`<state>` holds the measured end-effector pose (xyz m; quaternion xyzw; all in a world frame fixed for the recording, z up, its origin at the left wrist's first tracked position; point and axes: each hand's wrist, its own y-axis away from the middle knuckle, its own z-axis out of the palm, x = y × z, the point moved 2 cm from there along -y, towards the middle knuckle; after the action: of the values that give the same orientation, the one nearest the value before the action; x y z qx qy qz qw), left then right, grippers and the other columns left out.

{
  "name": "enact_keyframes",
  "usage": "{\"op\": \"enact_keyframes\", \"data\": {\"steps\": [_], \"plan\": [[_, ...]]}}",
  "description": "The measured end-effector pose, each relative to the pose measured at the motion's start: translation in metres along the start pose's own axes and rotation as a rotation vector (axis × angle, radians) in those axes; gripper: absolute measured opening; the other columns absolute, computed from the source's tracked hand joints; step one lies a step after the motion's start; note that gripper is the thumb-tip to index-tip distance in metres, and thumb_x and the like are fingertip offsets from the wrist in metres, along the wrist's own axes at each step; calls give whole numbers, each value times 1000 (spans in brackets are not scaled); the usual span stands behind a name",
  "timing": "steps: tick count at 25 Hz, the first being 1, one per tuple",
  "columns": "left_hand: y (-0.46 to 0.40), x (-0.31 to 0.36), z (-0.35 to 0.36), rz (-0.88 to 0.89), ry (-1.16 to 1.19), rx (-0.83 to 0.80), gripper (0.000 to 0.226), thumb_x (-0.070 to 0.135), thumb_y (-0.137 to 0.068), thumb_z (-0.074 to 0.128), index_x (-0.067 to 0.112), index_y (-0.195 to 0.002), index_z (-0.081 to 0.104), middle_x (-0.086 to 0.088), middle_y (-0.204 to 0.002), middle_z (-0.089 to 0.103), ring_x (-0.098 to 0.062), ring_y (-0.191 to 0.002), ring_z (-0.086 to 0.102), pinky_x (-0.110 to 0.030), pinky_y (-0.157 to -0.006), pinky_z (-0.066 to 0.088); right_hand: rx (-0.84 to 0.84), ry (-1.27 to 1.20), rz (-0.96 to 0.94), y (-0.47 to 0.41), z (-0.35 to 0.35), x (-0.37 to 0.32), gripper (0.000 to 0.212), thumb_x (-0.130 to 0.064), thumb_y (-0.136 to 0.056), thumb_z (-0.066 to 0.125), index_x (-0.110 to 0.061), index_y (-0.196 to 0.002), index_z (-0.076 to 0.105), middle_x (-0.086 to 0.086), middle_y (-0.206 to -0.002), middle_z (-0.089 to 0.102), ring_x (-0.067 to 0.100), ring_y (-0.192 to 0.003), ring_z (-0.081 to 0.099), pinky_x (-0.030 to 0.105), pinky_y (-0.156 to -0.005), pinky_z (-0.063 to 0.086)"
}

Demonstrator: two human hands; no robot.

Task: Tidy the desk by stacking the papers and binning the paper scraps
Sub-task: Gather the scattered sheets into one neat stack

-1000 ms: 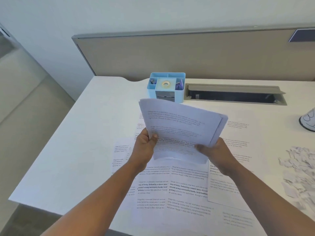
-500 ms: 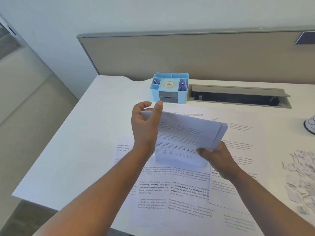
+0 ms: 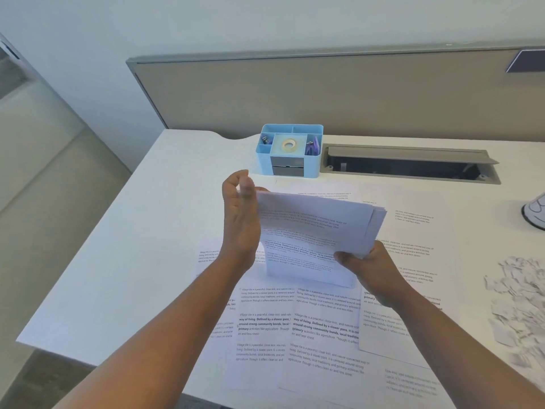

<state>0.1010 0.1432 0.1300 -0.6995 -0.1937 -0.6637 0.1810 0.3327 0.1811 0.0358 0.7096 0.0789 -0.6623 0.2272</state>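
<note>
Printed paper sheaf [image 3: 312,231], smooth white desk [image 3: 165,231]

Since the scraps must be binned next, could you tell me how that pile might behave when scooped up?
The paper scraps look small, torn and loosely heaped, so they are probably very light and would likely scatter or slip between fingers. They seem crumpled, so a scoop may compress them somewhat.

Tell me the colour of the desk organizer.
Light blue desk organizer with a grey drawer front, head view.
</note>
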Motion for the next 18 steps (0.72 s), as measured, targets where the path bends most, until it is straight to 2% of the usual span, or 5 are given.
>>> {"op": "enact_keyframes", "data": {"steps": [3,6,12,15,18], "plan": [[1,-37,-9,-91,-50,-185,56,43,-96,65,26,-142,36,3,-123,64,-10,-117,62,-24,-94,55,15,21,26,0,-3,2,25,-13,-94,72,-36,-101,78,16,-110,74,56,-110,56,71,-96,44],[5,-65,-16,-145,-138,-238,30,10,-100,63,24,-126,58,5,-122,73,-17,-119,66,-42,-104,53,54,25,59,2,-2,-5,24,-11,-96,70,-35,-95,76,6,-106,77,46,-109,63,57,-95,54],[8,-56,-19,-175,25,-165,33,-6,-100,53,22,-117,61,8,-109,75,-10,-103,69,-21,-82,55,60,17,0,7,3,-10,27,-10,-95,72,-36,-99,75,-1,-105,78,41,-108,66,61,-96,53],[17,-64,-20,-250,68,-141,38,-3,-100,44,24,-117,65,6,-109,73,-15,-103,64,-31,-89,50,26,10,6,12,9,-4,32,-9,-96,69,-40,-105,73,-8,-108,78,34,-110,68,51,-96,55],[15,-65,-23,-234,94,-141,33,12,-92,47,23,-117,66,4,-109,73,-15,-102,64,-35,-91,50,31,21,-21,11,9,-5,41,-8,-98,67,-49,-104,74,-1,-112,76,33,-110,67,57,-98,53]]}}
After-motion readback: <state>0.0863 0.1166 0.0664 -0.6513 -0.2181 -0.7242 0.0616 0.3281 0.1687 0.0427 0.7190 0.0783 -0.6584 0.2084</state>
